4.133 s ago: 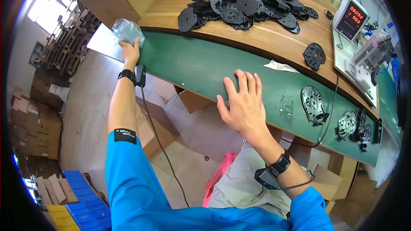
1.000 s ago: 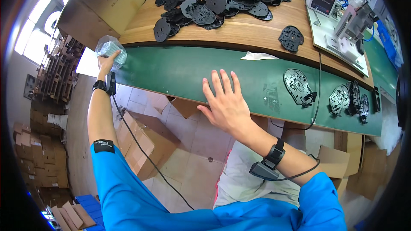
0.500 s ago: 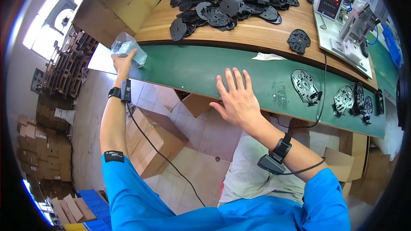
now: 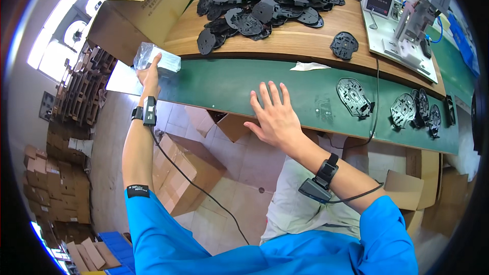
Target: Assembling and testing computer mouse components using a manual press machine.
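Note:
My left hand [image 4: 149,77] grips a clear plastic bag [image 4: 169,61] with something pale inside, at the left end of the green worktop [image 4: 219,79]. Exactly what the bag contains I cannot make out. Fingers spread and holding nothing, my right hand [image 4: 277,119] is over the worktop's front edge; whether it touches the surface is unclear. To its right lies a black plastic shell with metallic-looking inner parts [image 4: 353,98]. Several similar shells [image 4: 403,110] lie further right.
Dark plastic plates [image 4: 265,7] are heaped on the raised wooden board [image 4: 290,40], with a single plate [image 4: 344,45] apart from them. A cardboard box [image 4: 137,15] stands back left. At the right is a press machine [image 4: 407,30] with a lit display. A cable [image 4: 377,97] crosses the worktop.
My left hand has tilted the plastic bag to the right, bringing its pale side up. My right hand stays spread over the front edge. The view has shifted slightly.

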A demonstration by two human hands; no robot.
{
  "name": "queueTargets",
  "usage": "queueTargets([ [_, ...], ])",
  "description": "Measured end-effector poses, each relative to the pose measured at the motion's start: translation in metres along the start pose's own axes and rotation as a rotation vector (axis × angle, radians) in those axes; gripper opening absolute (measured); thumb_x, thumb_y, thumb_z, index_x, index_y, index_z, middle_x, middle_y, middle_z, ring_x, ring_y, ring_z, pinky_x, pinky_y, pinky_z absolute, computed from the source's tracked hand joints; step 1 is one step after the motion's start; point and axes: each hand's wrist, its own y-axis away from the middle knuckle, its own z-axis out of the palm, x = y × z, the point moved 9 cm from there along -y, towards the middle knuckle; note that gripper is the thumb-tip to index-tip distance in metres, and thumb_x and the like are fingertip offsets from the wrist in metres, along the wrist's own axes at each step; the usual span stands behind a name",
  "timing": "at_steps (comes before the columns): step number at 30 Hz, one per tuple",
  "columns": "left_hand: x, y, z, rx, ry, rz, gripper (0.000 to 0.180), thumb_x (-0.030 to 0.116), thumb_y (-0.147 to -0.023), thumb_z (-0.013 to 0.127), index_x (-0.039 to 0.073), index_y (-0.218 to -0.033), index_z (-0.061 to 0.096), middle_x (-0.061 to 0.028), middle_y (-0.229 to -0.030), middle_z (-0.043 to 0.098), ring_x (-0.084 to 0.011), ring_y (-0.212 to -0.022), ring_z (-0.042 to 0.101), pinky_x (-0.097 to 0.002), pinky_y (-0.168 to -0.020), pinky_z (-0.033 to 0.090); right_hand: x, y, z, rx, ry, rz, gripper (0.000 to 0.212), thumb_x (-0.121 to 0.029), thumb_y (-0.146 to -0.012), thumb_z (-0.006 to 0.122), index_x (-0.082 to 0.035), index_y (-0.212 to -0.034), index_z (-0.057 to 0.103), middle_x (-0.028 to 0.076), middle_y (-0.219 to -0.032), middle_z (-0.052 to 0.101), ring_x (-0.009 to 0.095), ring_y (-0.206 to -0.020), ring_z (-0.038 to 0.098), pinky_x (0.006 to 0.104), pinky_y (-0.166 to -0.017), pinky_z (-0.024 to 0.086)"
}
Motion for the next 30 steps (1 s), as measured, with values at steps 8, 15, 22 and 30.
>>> queueTargets([
  [8,0.042,0.075,0.004,-0.158,0.111,-0.112,0.077,0.050,-0.081,0.085,0.003,-0.136,0.059,-0.0146,-0.130,0.065,-0.0274,-0.123,0.061,-0.0464,-0.104,0.049,-0.009,0.002,-0.004,0.025,-0.012,-0.023,0.074,-0.057,-0.094,0.067,-0.002,-0.143,0.053,0.027,-0.148,0.048,0.044,-0.142,0.043,0.0639,-0.121,0.028],
  [15,0.110,0.184,0.018,-0.264,0.213,-0.182,0.071,0.051,-0.085,0.081,0.010,-0.138,0.059,-0.0114,-0.126,0.067,-0.0247,-0.114,0.066,-0.0421,-0.097,0.053,0.001,0.003,-0.012,0.154,-0.147,0.021,0.067,-0.054,-0.099,0.062,0.000,-0.137,0.057,0.027,-0.145,0.051,0.043,-0.140,0.045,0.0629,-0.120,0.028],
  [22,0.185,0.292,0.016,-0.385,0.342,-0.070,0.059,0.048,-0.097,0.069,0.009,-0.140,0.056,-0.0091,-0.130,0.067,-0.0212,-0.120,0.066,-0.0400,-0.103,0.054,-0.055,0.018,-0.080,0.240,-1.809,0.186,0.080,-0.041,-0.102,0.069,0.005,-0.156,0.031,0.029,-0.147,0.048,0.034,-0.145,0.044,0.0451,-0.117,0.042],
  [30,0.212,0.407,0.000,-0.412,0.404,-0.021,0.078,0.062,-0.101,0.049,0.007,-0.156,0.042,-0.0148,-0.148,0.056,-0.0313,-0.134,0.057,-0.0466,-0.112,0.047,-0.094,0.082,-0.156,0.281,-2.295,0.038,0.113,-0.016,-0.082,0.092,0.000,-0.165,0.016,0.020,-0.162,0.035,0.027,-0.150,0.039,0.0443,-0.124,0.038],
])
